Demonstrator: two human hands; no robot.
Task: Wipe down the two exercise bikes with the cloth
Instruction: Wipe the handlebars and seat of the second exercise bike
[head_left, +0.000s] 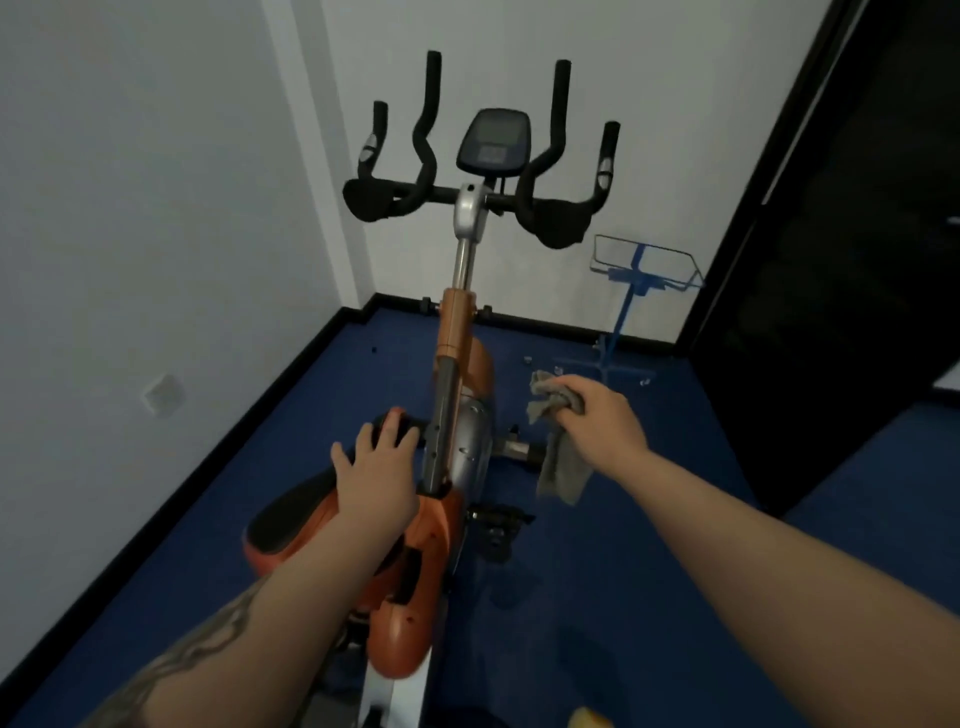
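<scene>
One orange and grey exercise bike (457, 332) stands in front of me, with black handlebars (556, 218) and a small console (493, 141) at the top. My left hand (376, 467) lies over the left side of the frame near a black knob (397, 427), fingers spread. My right hand (602, 415) grips a grey cloth (561, 467) just right of the frame, the cloth hanging down in the air. A second bike is not in view.
A blue wire stand (641, 270) stands at the back right near the wall. A dark doorway (852, 249) fills the right side. White walls close in on the left and behind the bike. Blue carpet (623, 571) covers the floor.
</scene>
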